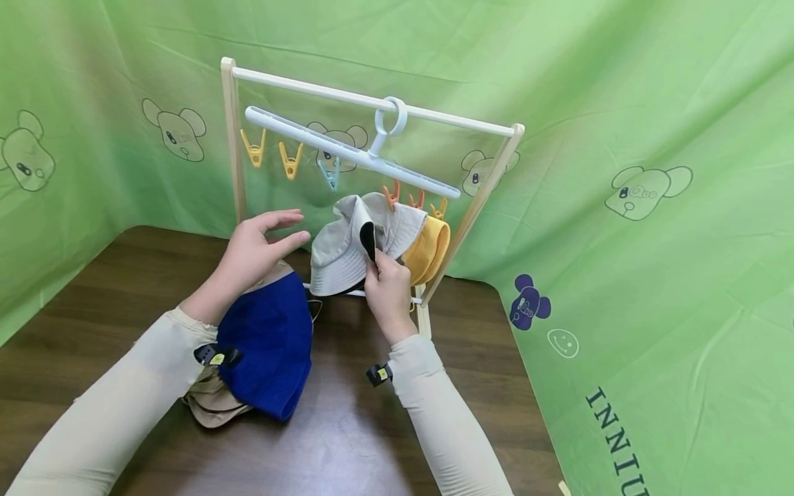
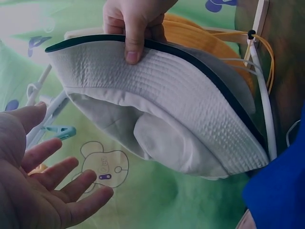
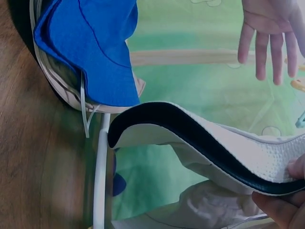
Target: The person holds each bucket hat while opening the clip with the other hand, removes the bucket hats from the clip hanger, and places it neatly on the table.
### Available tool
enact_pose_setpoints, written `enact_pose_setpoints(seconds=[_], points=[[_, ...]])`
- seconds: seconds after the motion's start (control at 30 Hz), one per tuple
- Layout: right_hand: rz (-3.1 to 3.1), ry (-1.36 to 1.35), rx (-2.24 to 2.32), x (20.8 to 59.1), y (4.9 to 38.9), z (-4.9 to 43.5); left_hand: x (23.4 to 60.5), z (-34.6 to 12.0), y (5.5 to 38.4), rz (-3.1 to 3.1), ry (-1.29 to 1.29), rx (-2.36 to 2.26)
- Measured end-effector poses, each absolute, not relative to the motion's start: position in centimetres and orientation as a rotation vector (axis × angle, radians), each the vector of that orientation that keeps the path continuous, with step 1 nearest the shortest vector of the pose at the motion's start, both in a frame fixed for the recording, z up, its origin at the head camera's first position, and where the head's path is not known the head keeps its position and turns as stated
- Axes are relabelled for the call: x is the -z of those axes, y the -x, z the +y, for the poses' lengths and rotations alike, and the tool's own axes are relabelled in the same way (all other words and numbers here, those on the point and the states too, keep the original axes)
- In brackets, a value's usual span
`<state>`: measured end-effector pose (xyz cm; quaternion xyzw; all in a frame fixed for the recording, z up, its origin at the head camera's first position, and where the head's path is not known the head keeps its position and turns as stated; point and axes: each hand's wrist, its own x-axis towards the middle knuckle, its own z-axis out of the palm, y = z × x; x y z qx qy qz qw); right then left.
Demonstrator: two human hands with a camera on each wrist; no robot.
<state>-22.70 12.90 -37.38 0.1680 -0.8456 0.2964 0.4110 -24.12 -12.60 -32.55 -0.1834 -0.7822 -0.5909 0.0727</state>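
My right hand pinches the brim of a pale grey bucket hat, thumb on the pale quilted side. A dark edge runs along the folded brim in the right wrist view. Left of the hat, my left hand is raised with nothing in it; its fingers are spread in the left wrist view. Behind the held hat, another pale hat and a yellow hat hang from orange and yellow clips. A blue hat lies on the table below my left hand.
A wooden rack carries a light blue hanger on its top bar. Yellow clips and a blue clip dangle from its left half. Beige hats lie beneath the blue one. Green printed cloth surrounds the wooden table.
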Motion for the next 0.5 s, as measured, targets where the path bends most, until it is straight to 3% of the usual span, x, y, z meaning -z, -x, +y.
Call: enact_pose_setpoints(seconds=[0.5], points=[[-2.134, -0.459, -0.76, 37.3, 22.3, 13.1, 35.5, -13.9, 22.2, -2.305, 0.541, 1.782]])
